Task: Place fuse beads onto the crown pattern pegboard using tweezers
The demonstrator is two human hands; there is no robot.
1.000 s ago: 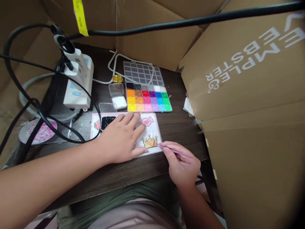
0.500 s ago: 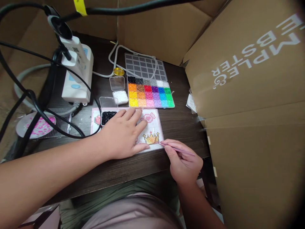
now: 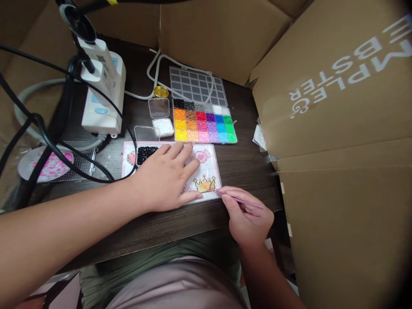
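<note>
Left hand: left hand [image 3: 165, 180] lies flat, palm down, fingers spread and released, on the bead sheet [image 3: 210, 161]; grasps nothing, pins the sheet to the table [image 3: 238, 165].
Right hand: right hand [image 3: 247, 216] at the near right corner of the sheet, pinched on pink tweezers [image 3: 238, 199]; thumb and forefinger clamp the shaft.
Tweezer tip: points left, at the lower right edge of the crown motif [image 3: 204, 184]. Too small to tell if a bead sits in the tip.
Bead sheet: pink-bordered, near middle of the table; crown near right, pink motif [image 3: 202, 156] further back, a small motif at the left edge. Middle hidden under the left hand.
Black beads: small open box [image 3: 145, 153] on the far left part of the sheet, touching the left fingertips.
Colour tray: sorted bead tray [image 3: 205, 123] just beyond the sheet, lid [image 3: 197, 88] open behind it.
White beads: small box [image 3: 162, 127] left of the tray, near a gold cap [image 3: 160, 91].
Left side: power strip [image 3: 102, 92] with black cables [image 3: 51, 148] looping close to the sheet; pink work on a round plate [image 3: 45, 165].
Right side: cardboard box [image 3: 334, 128], close to the right hand.
Risk 1: judged, any slide of the left palm would drag the sheet and scatter placed beads.
Risk 2: fingers could nudge the black bead box and spill it.
Risk 3: a tweezer slip at the crown edge may knock neighbouring beads.
Risk 4: a tugged cable could sweep the sheet's far left corner.
</note>
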